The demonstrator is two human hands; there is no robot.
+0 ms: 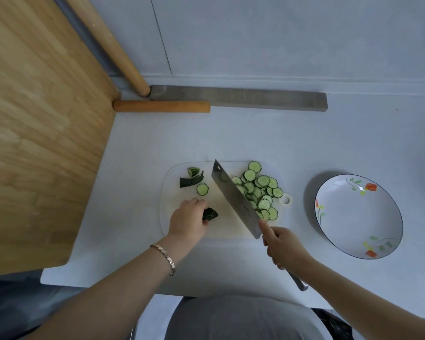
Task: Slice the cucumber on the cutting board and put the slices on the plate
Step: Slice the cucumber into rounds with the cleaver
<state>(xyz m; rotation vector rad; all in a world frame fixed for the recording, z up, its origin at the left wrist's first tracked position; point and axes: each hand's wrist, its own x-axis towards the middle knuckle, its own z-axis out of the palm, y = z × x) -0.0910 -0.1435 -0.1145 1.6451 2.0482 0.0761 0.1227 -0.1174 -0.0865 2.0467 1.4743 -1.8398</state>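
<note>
The right grip (284, 246) clasped the knife (236, 200), blade slanting toward upper left; left of it, the left grip (189, 217) pinched the cucumber stub (210, 214).

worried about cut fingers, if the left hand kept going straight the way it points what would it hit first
Probably the knife: the left hand, gripping the cucumber end, points up-right across the cutting board, and its blade crosses that line. Blade height is unclear.
</note>
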